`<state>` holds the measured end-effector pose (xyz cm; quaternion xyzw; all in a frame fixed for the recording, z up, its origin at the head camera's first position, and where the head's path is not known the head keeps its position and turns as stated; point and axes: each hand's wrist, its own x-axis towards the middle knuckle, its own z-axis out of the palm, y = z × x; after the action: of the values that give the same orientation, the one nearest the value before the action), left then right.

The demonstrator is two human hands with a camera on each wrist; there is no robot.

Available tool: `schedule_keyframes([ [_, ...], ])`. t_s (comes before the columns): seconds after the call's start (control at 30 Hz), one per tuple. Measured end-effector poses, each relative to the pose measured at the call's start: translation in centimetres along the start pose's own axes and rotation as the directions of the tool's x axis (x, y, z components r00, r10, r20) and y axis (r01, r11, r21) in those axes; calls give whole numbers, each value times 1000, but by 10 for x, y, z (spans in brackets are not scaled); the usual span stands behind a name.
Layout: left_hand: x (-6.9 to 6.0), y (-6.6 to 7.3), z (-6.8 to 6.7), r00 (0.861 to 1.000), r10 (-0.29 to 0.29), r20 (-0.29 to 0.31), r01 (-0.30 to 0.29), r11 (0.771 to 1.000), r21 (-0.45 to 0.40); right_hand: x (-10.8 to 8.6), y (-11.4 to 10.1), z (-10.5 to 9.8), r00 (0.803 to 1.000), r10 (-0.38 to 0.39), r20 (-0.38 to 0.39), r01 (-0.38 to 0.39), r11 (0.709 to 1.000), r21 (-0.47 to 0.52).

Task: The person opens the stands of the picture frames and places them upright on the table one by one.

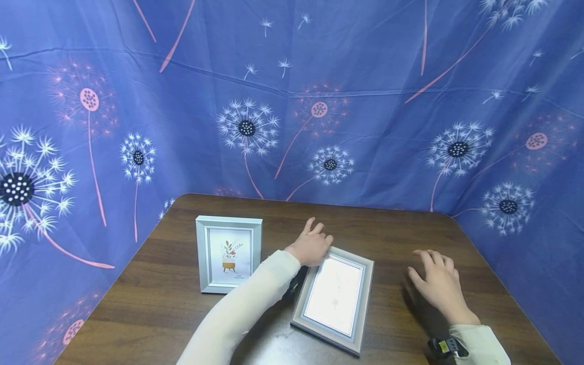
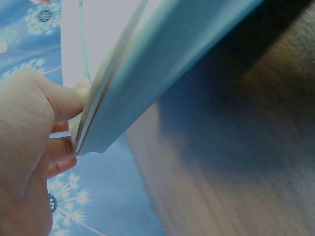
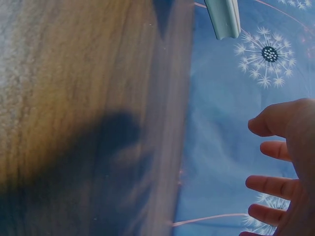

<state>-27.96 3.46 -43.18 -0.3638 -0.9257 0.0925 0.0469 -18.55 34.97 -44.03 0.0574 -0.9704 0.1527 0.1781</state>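
Observation:
My left hand (image 1: 311,247) pinches the far left corner of a silver-grey picture frame (image 1: 335,294). In the left wrist view the thumb lies on the front of the frame (image 2: 133,83) and the fingers reach behind it; that corner is off the table. Glare washes out most of the picture. To the right of the frame, my right hand (image 1: 438,286) hovers over the table with loosely spread fingers and holds nothing. A corner of the frame (image 3: 224,19) shows at the top of the right wrist view, apart from the right hand.
A pale blue picture frame (image 1: 230,253) with a potted plant print stands upright left of my left forearm. The brown wooden table (image 1: 388,228) meets a blue dandelion-patterned cloth (image 1: 292,76) at the back and sides.

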Motion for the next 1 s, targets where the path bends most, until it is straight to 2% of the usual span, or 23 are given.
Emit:
schedule_keyframes([
  [0.23,-5,-4,-10,998,-4,-58,1,999,-44,0,0,-7,998,-28,-59,29,999,16],
  [0.57,-12,-9,-22,988,7,-153,-20,997,-81,2,-3,-19,994,-53,-92,54,998,10],
  [0.77,-16,-9,-28,990,-6,-139,-12,991,-132,2,-8,-26,991,-74,-113,75,997,6],
  [1.0,-21,-9,-29,991,-16,-134,-7,985,-173,5,-11,-31,985,-96,-143,97,995,2],
])
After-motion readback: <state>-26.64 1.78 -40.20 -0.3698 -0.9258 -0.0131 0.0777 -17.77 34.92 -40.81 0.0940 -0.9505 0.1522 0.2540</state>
